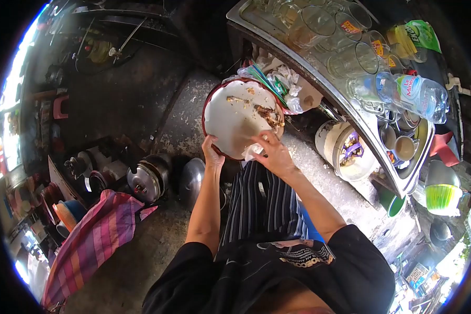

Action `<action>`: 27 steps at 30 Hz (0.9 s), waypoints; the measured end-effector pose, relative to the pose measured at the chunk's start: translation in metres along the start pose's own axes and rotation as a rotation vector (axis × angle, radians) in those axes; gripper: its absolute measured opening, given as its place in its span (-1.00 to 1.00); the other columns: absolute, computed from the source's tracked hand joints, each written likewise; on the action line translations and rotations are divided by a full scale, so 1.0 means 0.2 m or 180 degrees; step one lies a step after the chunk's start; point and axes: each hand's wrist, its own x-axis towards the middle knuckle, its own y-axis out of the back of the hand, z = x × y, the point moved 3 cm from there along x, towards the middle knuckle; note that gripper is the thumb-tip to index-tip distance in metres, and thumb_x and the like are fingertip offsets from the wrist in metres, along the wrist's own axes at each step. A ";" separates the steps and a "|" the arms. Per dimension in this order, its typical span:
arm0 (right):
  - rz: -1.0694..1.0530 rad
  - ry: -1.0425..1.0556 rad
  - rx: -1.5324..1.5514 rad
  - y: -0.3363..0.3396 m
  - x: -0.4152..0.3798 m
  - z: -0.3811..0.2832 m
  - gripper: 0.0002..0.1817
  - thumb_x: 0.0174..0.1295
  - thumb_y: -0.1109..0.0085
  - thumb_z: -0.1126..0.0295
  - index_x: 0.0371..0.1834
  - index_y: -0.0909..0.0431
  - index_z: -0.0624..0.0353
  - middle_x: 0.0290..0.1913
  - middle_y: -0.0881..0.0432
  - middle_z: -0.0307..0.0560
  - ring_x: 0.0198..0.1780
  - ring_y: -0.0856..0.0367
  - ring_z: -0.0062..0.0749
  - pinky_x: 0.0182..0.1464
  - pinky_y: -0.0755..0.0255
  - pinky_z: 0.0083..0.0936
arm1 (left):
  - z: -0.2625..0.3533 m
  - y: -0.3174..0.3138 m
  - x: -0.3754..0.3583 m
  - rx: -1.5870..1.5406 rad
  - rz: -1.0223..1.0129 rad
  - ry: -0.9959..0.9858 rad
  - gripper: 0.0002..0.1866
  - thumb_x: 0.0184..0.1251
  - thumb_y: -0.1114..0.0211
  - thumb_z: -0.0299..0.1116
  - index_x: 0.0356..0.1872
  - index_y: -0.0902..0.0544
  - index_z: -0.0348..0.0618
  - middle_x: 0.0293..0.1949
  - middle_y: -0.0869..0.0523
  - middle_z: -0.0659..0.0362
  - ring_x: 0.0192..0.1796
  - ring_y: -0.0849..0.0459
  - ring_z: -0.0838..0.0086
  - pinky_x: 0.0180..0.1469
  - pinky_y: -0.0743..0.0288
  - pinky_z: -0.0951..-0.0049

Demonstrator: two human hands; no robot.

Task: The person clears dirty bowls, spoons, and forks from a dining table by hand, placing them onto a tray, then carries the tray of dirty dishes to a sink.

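A large white plate (221, 116) with a scalloped red-brown rim is tilted in front of me. My left hand (213, 152) is wrapped round its lower left edge. In my right hand (276, 157), pinched between thumb and fingers, is a crumpled white tissue (252, 150) at the plate's lower right. Brown food scraps (267, 115), bone-like in shape, lie on the plate's right side, and a smaller piece (237, 99) lies nearer the top. Just beyond the far rim are crumpled plastic wrappers (285, 78); what holds them is partly hidden.
Glass mugs (313, 26) and a plastic water bottle (421, 98) stand or lie on the metal counter at right. Under its edge sits a white bucket (345, 149). Metal pots (147, 180) and a striped cloth (97, 233) are at left.
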 end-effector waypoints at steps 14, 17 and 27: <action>0.1037 -0.0923 -0.0184 0.27 0.31 0.62 -0.83 0.09 -0.03 0.60 -0.26 -0.57 0.24 -0.22 -0.58 0.08 -0.30 -0.59 -0.06 -0.25 -0.47 -0.30 | 0.05 0.05 -0.07 0.0200 -0.0144 0.0100 -0.64 -0.11 -0.09 -0.38 -0.21 -0.55 -0.27 -0.27 -0.64 0.15 -0.18 -0.60 0.32 -0.07 -0.46 0.35; 0.1147 -0.0351 0.0251 0.31 0.37 0.47 -0.79 0.08 -0.04 0.61 -0.21 -0.57 0.22 -0.21 -0.60 0.06 -0.22 -0.59 -0.07 -0.19 -0.47 -0.32 | 0.01 0.09 -0.07 0.0227 -0.0215 0.0177 -0.78 -0.10 -0.09 -0.46 -0.33 -0.52 -0.21 -0.33 -0.60 0.16 -0.24 -0.57 0.36 -0.11 -0.44 0.37; 0.1197 -0.0834 -0.0292 0.30 0.09 0.49 -0.82 0.05 -0.19 0.46 -0.24 -0.60 0.12 -0.30 -0.64 -0.09 -0.24 -0.58 -0.17 -0.19 -0.46 -0.37 | -0.11 -0.21 -0.24 0.0782 -0.0272 0.0671 -0.73 -0.14 -0.12 -0.36 -0.35 -0.56 -0.24 -0.39 -0.62 0.13 -0.29 -0.61 0.34 -0.20 -0.50 0.37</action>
